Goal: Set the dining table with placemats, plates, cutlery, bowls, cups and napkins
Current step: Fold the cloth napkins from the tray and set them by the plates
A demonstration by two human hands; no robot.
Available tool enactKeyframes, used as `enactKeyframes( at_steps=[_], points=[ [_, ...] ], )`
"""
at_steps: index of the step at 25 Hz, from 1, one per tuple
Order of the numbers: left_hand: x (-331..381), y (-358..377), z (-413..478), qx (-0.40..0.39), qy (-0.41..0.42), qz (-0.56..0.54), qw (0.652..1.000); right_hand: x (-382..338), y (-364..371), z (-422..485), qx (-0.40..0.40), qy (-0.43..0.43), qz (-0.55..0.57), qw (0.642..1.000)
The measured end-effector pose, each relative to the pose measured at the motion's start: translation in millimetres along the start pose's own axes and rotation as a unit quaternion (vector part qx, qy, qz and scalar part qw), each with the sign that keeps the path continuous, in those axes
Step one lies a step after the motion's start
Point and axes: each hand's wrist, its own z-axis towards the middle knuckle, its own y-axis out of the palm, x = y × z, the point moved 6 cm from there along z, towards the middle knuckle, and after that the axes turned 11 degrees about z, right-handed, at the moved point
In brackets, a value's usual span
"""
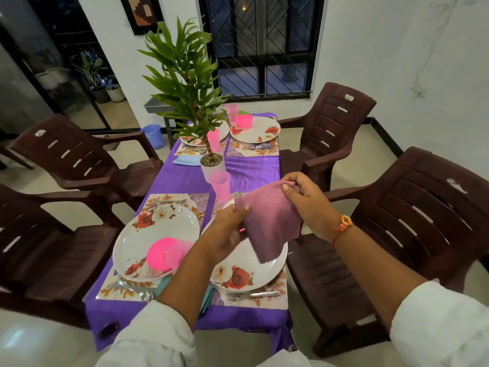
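Two hands held one pink napkin [270, 223] in the air, just above the near right plate [238, 276]. The right hand [304, 200] pinched its upper corner between thumb and fingers. The left hand [227, 231] gripped the left edge, with the thumb on top. We judged that the cloth was being folded or straightened and was not yet laid down.

Its long axis ran from the right hand's corner down and toward us. The free lower corner hung over the plate, but we could not tell if it touched. In our judgement its place was on the tabletop [251, 168] beside that plate, below the hands and a little to the right, so the right hand was the nearer one. A fork [251, 294] lay on the placemat [280, 283] at the near side of the plate, and a teal napkin [209, 298] lay between the two near settings.

About writing: the chairs [341, 120] carried small white stickers [348, 97], but we could read nothing on them. No brand showed elsewhere.
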Motion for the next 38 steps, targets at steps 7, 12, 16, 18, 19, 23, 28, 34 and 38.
enactKeyframes(
  at_steps=[7,12,16,18,19,23,28,34,38],
  points=[
    [-30,-16,-21,0.063,-0.060,-0.155,0.984,69,25,-34,0.005,0.274,0.313,0.910],
    [-55,-40,-36,0.015,-0.078,-0.143,0.987,96,48,-61,-0.027,0.332,0.401,0.853],
    [-78,-62,-47,-0.008,-0.122,-0.044,0.991,114,58,-72,0.012,0.374,0.354,0.857],
    [-82,-72,-49,0.016,-0.126,-0.003,0.992,115,66,-74,0.003,0.354,0.362,0.862],
    [-79,-76,-49,0.027,-0.110,-0.006,0.994,111,69,-73,-0.008,0.325,0.377,0.867],
    [-46,-83,-57,0.002,-0.028,-0.019,0.999,83,67,-70,-0.046,0.215,0.377,0.900],
    [-27,-66,-61,-0.060,-0.035,0.056,0.996,59,49,-67,-0.059,0.178,0.298,0.936],
    [-18,-43,-57,0.002,-0.016,0.105,0.994,63,16,-69,-0.099,0.175,0.229,0.952],
    [-32,-27,-51,0.055,-0.022,0.060,0.996,70,-4,-66,-0.111,0.185,0.247,0.945]
  ],
)
